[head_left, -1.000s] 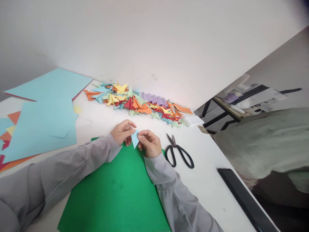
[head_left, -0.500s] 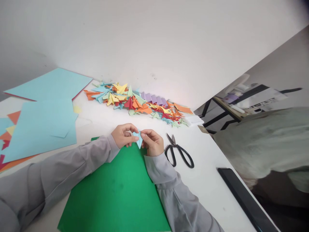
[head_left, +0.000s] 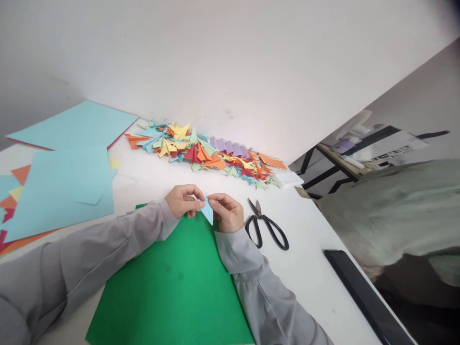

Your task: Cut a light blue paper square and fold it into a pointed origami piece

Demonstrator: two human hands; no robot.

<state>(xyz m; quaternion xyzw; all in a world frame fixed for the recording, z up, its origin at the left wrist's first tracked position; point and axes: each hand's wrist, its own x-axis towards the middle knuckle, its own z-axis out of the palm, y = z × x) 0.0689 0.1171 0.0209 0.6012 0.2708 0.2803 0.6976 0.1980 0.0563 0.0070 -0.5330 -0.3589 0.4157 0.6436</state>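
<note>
A small light-blue folded paper (head_left: 207, 211) is pinched between my two hands, its narrow point hanging down. My left hand (head_left: 184, 200) grips its left upper edge between thumb and fingers. On the other side, my right hand (head_left: 227, 212) pinches the right upper edge; the lower fingers are partly hidden. Both hands are above the far end of a green sheet (head_left: 172, 282) lying on the white table (head_left: 305, 282). Black-handled scissors (head_left: 265, 221) lie just right of my right hand, blades slightly apart.
A long heap of small folded paper pieces (head_left: 201, 153) in many colours lies along the wall. Large light-blue sheets (head_left: 68, 187) cover the left side, with coloured scraps beside them. A black bar (head_left: 359, 292) lies near the right edge, and a person's clothing (head_left: 398, 206) shows beyond it.
The folded paper has turned slightly in my fingers, its lower point shifting a little right and more of its face showing. My hands have barely moved.
</note>
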